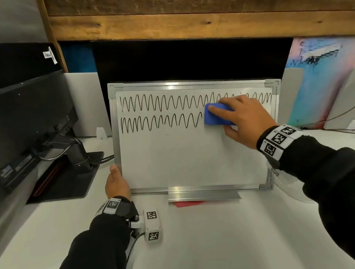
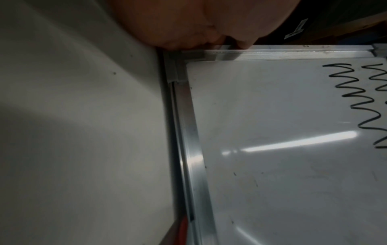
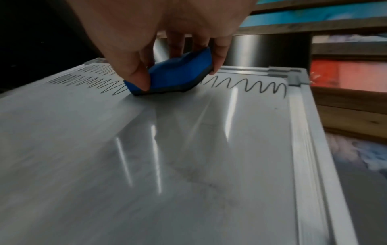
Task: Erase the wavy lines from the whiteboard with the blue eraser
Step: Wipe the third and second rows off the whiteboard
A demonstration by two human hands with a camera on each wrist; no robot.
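From the head view, your right hand (image 1: 242, 118) is clamped on the blue eraser (image 1: 216, 116), which sits on the whiteboard (image 1: 185, 155) at the right end of the lower wavy line (image 1: 160, 122); the upper wavy line (image 1: 168, 101) runs almost the full width above it. Sweep leftward along the lower row in one flat pass, then take the upper one. Your left hand (image 1: 116, 182) grips the board's lower left edge — hold it firm, since the board stands propped on the white table (image 1: 205, 241) and could, I judge, slide under pressure. The left wrist view shows the palm (image 2: 188, 24) against the frame corner (image 2: 173, 66), fingers hidden behind it. In the right wrist view, thumb and fingers (image 3: 220, 54) pinch the eraser, and its dark felt face (image 3: 167, 90) looks slightly lifted at one end — press it level so no streaks remain.
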